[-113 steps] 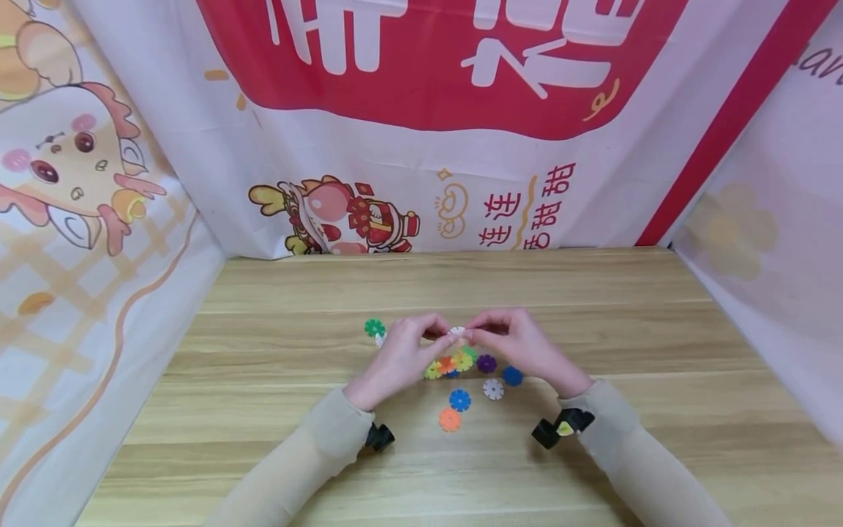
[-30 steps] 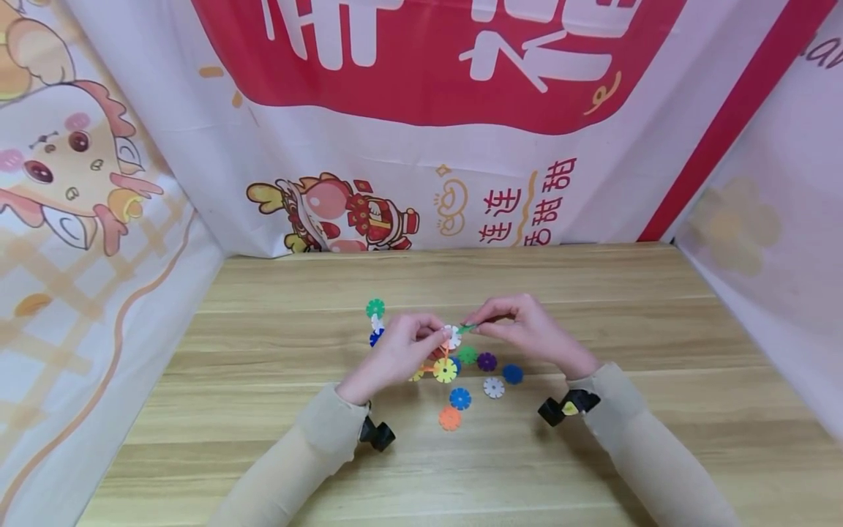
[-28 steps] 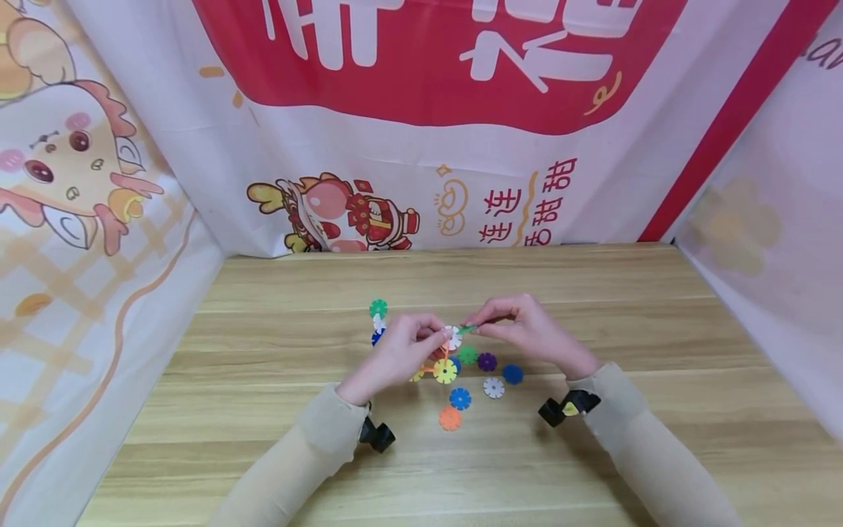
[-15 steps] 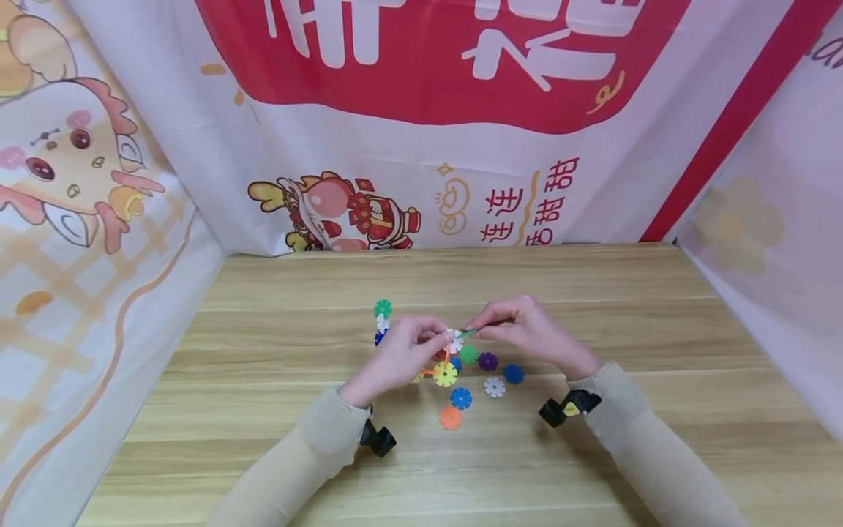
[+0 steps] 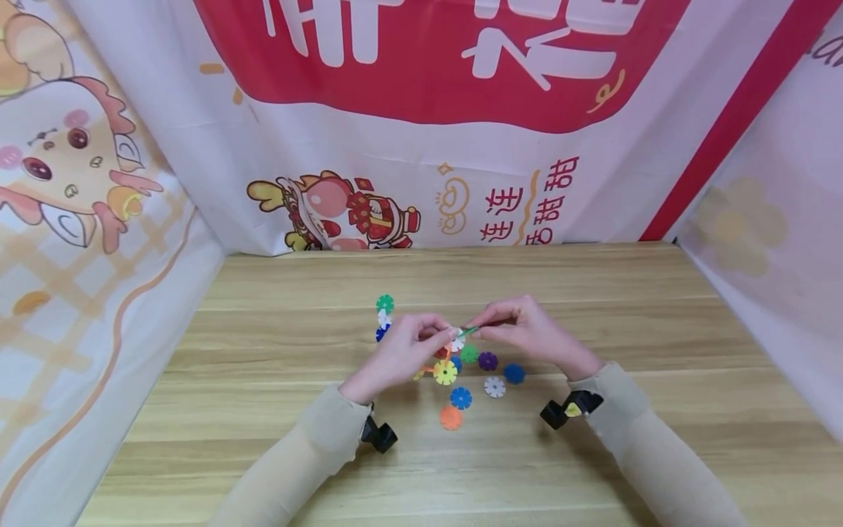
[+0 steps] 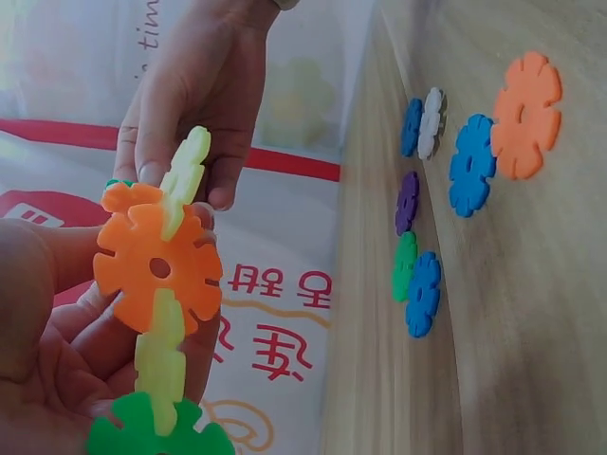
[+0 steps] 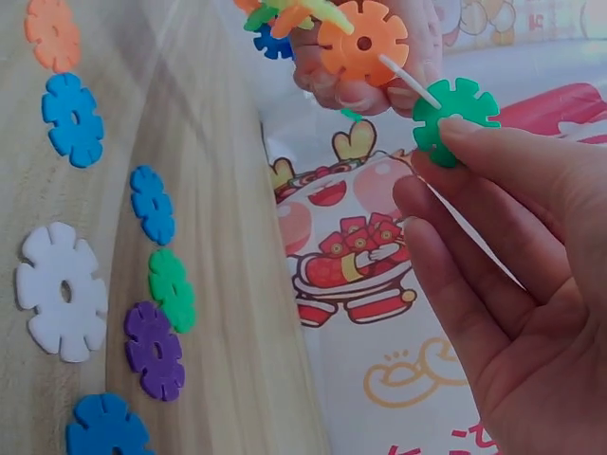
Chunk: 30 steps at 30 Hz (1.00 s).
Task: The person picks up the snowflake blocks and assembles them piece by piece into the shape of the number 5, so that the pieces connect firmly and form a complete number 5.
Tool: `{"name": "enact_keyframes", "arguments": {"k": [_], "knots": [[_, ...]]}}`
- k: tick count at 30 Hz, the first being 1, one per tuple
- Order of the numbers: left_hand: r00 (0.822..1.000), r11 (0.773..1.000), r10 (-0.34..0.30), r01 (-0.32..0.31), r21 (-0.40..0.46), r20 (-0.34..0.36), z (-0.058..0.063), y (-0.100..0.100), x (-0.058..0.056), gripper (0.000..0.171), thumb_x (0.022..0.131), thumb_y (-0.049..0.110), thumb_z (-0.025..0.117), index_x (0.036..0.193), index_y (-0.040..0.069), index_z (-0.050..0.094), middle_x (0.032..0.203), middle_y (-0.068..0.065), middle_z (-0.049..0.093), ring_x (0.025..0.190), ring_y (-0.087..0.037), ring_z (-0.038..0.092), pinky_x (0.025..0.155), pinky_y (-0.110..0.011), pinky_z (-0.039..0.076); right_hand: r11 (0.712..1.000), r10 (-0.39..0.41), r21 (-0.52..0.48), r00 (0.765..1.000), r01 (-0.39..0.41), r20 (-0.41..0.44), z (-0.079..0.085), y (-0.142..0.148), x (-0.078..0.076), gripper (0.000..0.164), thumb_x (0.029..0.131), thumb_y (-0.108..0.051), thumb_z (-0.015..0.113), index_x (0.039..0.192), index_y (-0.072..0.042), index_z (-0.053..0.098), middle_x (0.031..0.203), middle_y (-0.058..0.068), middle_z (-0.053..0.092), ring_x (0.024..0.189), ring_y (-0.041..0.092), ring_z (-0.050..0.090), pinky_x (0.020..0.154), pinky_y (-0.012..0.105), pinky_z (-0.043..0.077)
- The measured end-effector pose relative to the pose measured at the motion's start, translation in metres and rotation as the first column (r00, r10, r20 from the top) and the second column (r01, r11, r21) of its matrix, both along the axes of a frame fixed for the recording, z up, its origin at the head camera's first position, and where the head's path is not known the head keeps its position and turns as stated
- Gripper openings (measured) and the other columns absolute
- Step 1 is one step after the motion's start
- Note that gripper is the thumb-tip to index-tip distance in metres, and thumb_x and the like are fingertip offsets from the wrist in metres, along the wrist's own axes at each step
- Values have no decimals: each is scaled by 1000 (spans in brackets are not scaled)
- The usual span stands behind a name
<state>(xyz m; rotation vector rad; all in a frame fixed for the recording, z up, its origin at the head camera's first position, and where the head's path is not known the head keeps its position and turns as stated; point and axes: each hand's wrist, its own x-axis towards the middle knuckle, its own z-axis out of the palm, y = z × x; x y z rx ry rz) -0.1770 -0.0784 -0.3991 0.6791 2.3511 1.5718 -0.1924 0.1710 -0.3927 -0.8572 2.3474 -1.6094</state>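
Observation:
In the head view, my left hand [image 5: 402, 356] holds a chain of slotted, flower-shaped plastic discs above the table. A white disc [image 5: 456, 342] is at the chain's right end, and a yellow disc [image 5: 440, 370] hangs below. The chain's far end, with a green-topped disc [image 5: 385, 302], shows beyond the hand. My right hand [image 5: 533, 335] pinches a green disc [image 7: 473, 99] between thumb and index finger. In the right wrist view that disc meets the white one, seen edge-on beside an orange disc [image 7: 343, 55]. The left palm hides part of the chain.
Loose discs lie on the wooden table [image 5: 316, 476] below the hands: light green [image 5: 469, 353], purple [image 5: 484, 364], white [image 5: 490, 391], orange [image 5: 451, 419] and several blue [image 5: 514, 373]. A printed cloth [image 5: 421, 161] hangs behind the table.
Earlier both hands' fingertips met at a white disc. Since then a green disc has come into the right hand and been brought to the white one. The chain's far end has shifted slightly right.

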Motion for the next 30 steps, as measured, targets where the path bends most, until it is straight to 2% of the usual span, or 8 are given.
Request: {"name": "enact_keyframes", "arguments": {"k": [5,10,15,19,22,26,30], "knots": [[999,999,49,-50,-11,-22,1,-2,-2,17,106,27,59,102,13,69,90,1,70,81,-17,69,72,-34,58,996,-83,31,997,83,0,-6,4,-3,21,92,-7,78,113,-7,76,108,8,74,93,27,70,79,35,59],[996,995,91,-91,-28,-20,1,-5,-3,18,106,32,59,103,17,69,90,1,70,80,-18,68,69,-38,57,980,-130,149,992,129,-8,-27,8,-12,27,91,-18,80,116,-6,75,108,7,74,92,20,68,80,33,57],[995,995,97,-98,-37,-15,1,-6,-3,20,106,35,58,105,18,69,91,1,69,77,-18,67,66,-38,56,953,-116,282,993,113,-6,-46,7,-15,32,89,-22,82,117,-8,74,105,1,73,89,16,66,78,32,57],[995,995,93,-94,-39,-26,0,-7,-4,19,106,34,59,103,17,69,86,0,67,71,-18,65,59,-34,53,931,-95,349,995,104,-42,-55,3,-16,32,87,-24,85,114,-10,76,102,-2,72,87,13,64,77,32,56],[996,996,86,-87,-36,-31,-1,-6,-4,19,105,33,59,102,17,69,84,-1,67,68,-19,64,56,-32,51,923,-73,373,995,94,-71,-57,0,-16,29,86,-23,86,110,-10,76,101,-2,72,87,13,63,77,32,56],[997,997,69,-71,-43,-34,-2,-6,-5,20,105,33,59,101,16,68,85,-2,68,69,-18,64,58,-32,52,916,-58,392,995,83,-76,-58,-4,-15,25,86,-20,85,108,-11,77,101,-2,69,88,13,62,77,32,55],[998,996,53,-55,-68,-41,-3,-5,-5,20,106,34,58,100,16,67,80,-3,67,63,-16,58,54,-29,48,911,-51,405,996,75,-70,-57,-7,-13,21,87,-18,84,104,-10,76,97,-1,66,85,16,59,74,32,52]]}}
